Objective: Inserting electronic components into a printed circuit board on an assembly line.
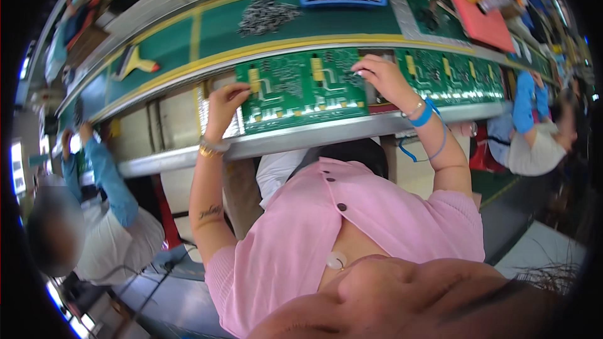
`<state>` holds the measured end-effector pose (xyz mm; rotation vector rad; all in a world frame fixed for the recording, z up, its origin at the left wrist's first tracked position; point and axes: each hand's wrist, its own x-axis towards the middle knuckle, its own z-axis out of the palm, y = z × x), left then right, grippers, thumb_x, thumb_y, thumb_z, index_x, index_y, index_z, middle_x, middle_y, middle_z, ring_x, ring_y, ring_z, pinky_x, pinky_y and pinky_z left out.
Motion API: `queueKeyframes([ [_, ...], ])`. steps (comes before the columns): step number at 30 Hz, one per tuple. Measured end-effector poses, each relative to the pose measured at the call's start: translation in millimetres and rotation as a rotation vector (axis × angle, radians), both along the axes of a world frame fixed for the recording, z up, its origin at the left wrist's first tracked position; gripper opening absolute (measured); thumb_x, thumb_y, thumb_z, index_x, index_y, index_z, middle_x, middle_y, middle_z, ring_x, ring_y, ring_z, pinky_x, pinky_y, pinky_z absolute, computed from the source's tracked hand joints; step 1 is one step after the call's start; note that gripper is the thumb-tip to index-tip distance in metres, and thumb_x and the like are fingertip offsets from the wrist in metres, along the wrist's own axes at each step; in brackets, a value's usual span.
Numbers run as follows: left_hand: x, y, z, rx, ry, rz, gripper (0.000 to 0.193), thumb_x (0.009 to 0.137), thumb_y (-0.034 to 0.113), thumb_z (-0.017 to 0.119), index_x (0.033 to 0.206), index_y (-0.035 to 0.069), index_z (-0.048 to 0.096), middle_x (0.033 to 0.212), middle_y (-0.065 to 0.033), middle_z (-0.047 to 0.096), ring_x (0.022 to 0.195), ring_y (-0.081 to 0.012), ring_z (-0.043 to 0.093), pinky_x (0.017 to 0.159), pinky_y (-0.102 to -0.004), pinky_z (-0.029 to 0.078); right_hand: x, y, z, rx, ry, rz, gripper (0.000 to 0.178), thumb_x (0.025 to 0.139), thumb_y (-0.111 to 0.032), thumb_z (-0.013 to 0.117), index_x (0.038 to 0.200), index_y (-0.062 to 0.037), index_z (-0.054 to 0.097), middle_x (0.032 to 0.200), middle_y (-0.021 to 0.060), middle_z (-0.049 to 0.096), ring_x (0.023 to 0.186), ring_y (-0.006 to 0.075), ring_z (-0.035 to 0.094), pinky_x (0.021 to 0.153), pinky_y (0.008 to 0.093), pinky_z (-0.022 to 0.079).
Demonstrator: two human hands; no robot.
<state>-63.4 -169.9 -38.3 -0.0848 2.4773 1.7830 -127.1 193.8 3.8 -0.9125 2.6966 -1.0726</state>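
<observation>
A green circuit board (282,88) with yellow blocks, pale traces and small parts lies in the line in front of me. At its left edge, beside a yellow component (254,80), my left hand (221,108) is closed in a pinch; whatever is between the fingertips is hidden. My right hand (384,78) is over the board's right end, thumb and fingers pinched together. Something tiny and pale shows at those fingertips, too small to name. A blue strap (424,114) with a cord circles my right wrist.
More green boards (452,78) sit to the right along the metal rail (314,133). Beyond lie a pile of small leaded parts (267,15), a blue bin (341,4) of dark parts and a yellow-handled brush (137,64). Co-workers sit at left and right.
</observation>
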Motion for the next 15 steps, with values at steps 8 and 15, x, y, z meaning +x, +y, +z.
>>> queueKeyframes([
  [8, 12.9, 9.8, -9.3, 0.183, -0.089, 0.046, 0.019, 0.081, 0.002, 0.064, 0.099, -0.002, 0.064, 0.085, -0.0034, 0.064, 0.076, -0.0061, 0.057, 0.07, -0.0179, 0.046, -7.6, 3.4, -15.9, 0.119, 0.17, -0.022, 0.007, 0.076, -0.013, 0.062, 0.079, -0.0068, 0.061, 0.079, 0.0062, 0.056, 0.08, 0.0267, 0.055, 0.07, 0.0369, 0.045],
  [15, 13.7, 12.3, -7.7, 0.11, -0.091, 0.045, 0.016, 0.081, 0.003, 0.064, 0.097, -0.001, 0.065, 0.084, -0.0025, 0.065, 0.073, -0.0052, 0.056, 0.068, -0.0175, 0.045, -15.2, 2.3, -22.5, 0.173, 0.215, 0.0, 0.008, 0.074, -0.015, 0.063, 0.077, -0.0075, 0.062, 0.08, 0.0044, 0.055, 0.083, 0.0247, 0.051, 0.072, 0.0354, 0.045],
])
